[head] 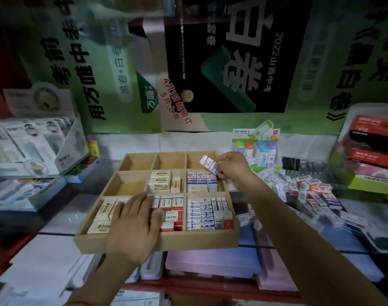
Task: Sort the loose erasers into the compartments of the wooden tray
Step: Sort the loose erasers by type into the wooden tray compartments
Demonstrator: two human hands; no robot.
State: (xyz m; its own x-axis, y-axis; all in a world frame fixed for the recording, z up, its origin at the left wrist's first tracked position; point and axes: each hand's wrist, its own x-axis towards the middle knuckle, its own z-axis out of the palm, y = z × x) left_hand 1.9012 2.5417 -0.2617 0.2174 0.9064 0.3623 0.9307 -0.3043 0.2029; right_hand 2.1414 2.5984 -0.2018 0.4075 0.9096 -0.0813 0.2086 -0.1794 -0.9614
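Note:
A wooden tray (157,242) with nine compartments sits in front of me. Cream erasers fill its near left and middle cells, red-and-white ones the near middle cell, and blue-and-white ones the two right cells. My right hand (231,166) pinches a white eraser with a blue-and-red sleeve (209,164) above the tray's middle right cell. My left hand (133,226) lies flat with straight fingers over the near left cells and the front rim. A pile of loose erasers (307,193) lies to the right of the tray.
The three far cells and the middle left cell of the tray hold nothing. A display box of correction tapes (258,149) stands behind the tray. Boxed goods (31,146) are stacked at the left, and red boxes (374,140) at the right. Pink paper stacks (210,263) lie below.

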